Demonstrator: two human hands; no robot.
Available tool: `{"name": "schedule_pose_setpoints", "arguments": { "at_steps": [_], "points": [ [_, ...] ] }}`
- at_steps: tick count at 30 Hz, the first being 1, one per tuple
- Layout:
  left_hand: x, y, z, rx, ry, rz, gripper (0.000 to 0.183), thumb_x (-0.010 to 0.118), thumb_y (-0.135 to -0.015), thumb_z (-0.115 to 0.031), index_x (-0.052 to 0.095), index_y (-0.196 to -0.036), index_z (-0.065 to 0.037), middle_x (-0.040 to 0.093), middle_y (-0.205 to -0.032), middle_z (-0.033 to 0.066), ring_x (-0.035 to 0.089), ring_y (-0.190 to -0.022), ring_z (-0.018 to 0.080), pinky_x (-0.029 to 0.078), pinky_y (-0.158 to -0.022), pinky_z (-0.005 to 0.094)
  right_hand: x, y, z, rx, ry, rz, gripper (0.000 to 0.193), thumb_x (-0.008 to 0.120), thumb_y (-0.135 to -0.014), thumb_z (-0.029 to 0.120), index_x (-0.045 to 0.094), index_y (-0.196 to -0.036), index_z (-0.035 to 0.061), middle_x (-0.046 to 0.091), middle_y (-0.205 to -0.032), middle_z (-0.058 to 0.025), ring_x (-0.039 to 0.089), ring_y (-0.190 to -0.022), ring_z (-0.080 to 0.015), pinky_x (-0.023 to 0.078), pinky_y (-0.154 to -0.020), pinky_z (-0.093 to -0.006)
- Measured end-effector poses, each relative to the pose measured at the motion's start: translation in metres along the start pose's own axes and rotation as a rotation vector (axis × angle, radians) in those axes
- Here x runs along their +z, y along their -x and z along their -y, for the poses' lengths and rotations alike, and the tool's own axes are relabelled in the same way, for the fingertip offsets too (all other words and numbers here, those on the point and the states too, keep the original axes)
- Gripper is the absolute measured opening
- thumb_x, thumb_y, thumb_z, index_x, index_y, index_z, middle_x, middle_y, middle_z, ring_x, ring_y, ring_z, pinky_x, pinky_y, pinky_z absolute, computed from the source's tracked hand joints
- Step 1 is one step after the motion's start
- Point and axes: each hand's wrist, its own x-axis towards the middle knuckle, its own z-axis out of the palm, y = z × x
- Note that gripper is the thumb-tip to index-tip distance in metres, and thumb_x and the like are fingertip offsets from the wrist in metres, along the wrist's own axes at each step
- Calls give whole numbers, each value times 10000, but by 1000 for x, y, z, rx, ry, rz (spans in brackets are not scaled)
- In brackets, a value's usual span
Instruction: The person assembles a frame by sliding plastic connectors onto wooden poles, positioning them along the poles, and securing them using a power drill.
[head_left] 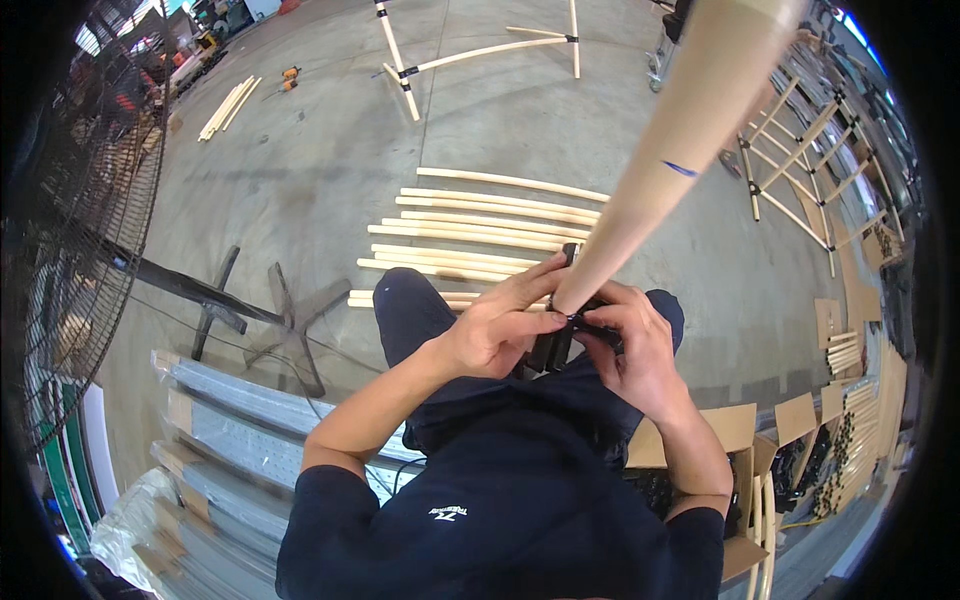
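Observation:
A cream-coloured pipe [652, 140] with a blue pen mark rises from between my hands toward the upper right. Its lower end meets a black pipe joint [549, 352] above my lap. My left hand [500, 322] is closed around the joint's left side, the thumb pressed near the pipe's end. From the right, my right hand [640, 345] grips the joint with bent fingers, touching black parts there. My fingers hide much of the joint, so its exact shape is unclear.
Several cream pipes [470, 233] lie in rows on the concrete floor ahead. Pipe frames [490, 50] stand beyond, with another pipe frame [800, 165] at right. A large fan [90, 210] is at left, wrapped metal lengths [240, 410] below it. Open cardboard boxes [730, 430] sit at lower right.

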Motion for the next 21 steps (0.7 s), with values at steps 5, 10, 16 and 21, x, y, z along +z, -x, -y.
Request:
{"name": "schedule_pose_setpoints", "arguments": {
  "at_steps": [5, 10, 16, 21],
  "points": [
    [9, 5, -9, 0, 102, -87, 609, 552, -705, 161, 643, -1246, -103, 513, -1463, 306, 424, -1410, 529, 405, -1130, 561, -7, 7, 14, -8, -18, 21, 434, 820, -731, -19, 570, -1078, 54, 658, -1157, -175, 672, -1036, -376, 564, -847, -421],
    [-13, -29, -59, 6, -1, -231, 312, 598, -869, 27, 661, -1173, -2, 607, -1304, 272, 595, -1197, 407, 456, -1024, 478, -11, -3, 8, 79, -31, 11, 326, 771, -806, -36, 578, -1060, 34, 649, -1160, -176, 673, -1002, -358, 557, -835, -398],
    [-38, -84, -161, 307, 724, -157, 288, 477, -1072, -347, 650, -945, -155, 620, -687, 42, 538, -596, 219, 440, -635, 376, -15, -2, -4, 211, -112, -27, 270, 704, -867, -58, 576, -1094, 13, 650, -1140, -167, 678, -963, -299, 541, -838, -345],
    [-24, -95, -170, 464, 708, -123, 480, 428, -1078, -526, 718, -961, -162, 571, -721, 0, 524, -692, 194, 372, -660, 360, -17, 3, -12, 262, -129, -73, 243, 668, -894, -53, 573, -1107, 17, 651, -1136, -142, 672, -959, -267, 523, -850, -324]
  ]
}}
